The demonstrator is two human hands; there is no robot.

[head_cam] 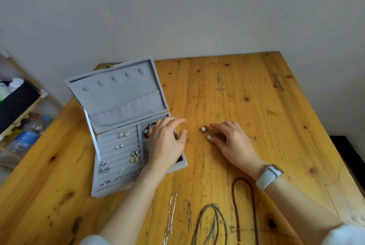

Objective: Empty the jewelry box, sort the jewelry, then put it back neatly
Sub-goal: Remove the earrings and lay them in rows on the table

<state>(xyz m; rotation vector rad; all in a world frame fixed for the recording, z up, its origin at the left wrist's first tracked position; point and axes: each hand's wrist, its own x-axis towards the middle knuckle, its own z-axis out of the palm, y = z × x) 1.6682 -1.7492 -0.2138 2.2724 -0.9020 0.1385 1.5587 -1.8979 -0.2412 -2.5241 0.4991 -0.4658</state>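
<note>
The left grip is hanging wide over the right-hand compartments of the grey jewelry box, its fingers spread and relaxed, holding nothing; its fingertips are reaching past the box's right edge. The right grip is lying wide as well, palm down on the wooden counter, with straight fingers touching the nearer of two pearl earrings, which are sitting on the counter just right of the box. A white watch is sitting on the right wrist.

The box is standing open with its lid tilted up. Several pairs of earrings are sitting in the ring-roll slots on its left side, and a dark red beaded bracelet is showing in the top right compartment, partly behind the left grip.

Near the counter's front edge, a silver chain, a bundle of cord necklaces and a dark red bead necklace are lying side by side.
</note>
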